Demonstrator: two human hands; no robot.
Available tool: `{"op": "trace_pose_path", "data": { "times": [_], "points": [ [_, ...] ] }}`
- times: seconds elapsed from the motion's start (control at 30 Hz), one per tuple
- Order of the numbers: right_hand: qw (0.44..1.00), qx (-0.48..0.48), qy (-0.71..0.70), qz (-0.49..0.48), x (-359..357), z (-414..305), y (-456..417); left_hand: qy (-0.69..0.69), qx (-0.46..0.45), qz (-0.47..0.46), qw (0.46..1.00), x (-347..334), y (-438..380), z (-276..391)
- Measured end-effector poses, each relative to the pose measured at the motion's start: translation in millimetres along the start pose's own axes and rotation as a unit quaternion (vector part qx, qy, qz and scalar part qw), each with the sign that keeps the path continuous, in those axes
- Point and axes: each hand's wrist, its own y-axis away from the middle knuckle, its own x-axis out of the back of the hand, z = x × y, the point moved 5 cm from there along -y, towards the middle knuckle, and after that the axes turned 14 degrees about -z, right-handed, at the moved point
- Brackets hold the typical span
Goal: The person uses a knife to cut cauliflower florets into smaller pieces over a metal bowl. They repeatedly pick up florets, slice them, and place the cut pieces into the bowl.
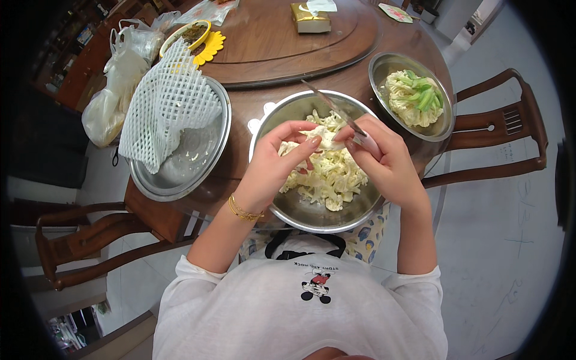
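Observation:
Both my hands are over a large steel bowl (310, 220) filled partly with cut cauliflower florets (333, 180). A pale cauliflower piece (328, 137) is between my left hand (283, 153) and the fingertips of my right hand (387, 157). My right hand also grips a knife (335, 108) by its light handle, the blade pointing up and away to the left. At the right, a smaller steel bowl (380, 67) holds a cauliflower head with green stalks (416, 96). My left wrist wears a gold bracelet.
A steel basin (198, 180) at the left holds white foam netting (166, 103) and small crumbs. Beyond it are plastic bags (117, 90) and a yellow-rimmed dish (202, 40). A gold tissue box (310, 20) sits on the wooden turntable (265, 40). Wooden chairs (499, 126) flank the round table.

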Motion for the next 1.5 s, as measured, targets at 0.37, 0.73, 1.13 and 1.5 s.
{"op": "trace_pose_path", "data": {
  "times": [0.37,0.73,1.13,1.5],
  "points": [
    [0.993,-0.084,0.050,0.067,-4.7,-12.0,9.0,-0.044,-0.090,0.159,0.982,8.8,3.8,3.8],
    [0.985,-0.080,-0.124,0.090,-16.5,-2.7,37.7,-0.254,-0.252,0.224,0.906,-0.9,18.9,21.5],
    [0.982,-0.118,-0.134,0.056,-14.4,3.6,4.6,-0.291,-0.233,0.137,0.918,-11.6,18.8,23.2],
    [0.989,-0.106,-0.061,0.081,-10.9,0.4,7.0,0.016,-0.030,0.022,0.999,-4.7,8.0,5.9]
  ]
}}
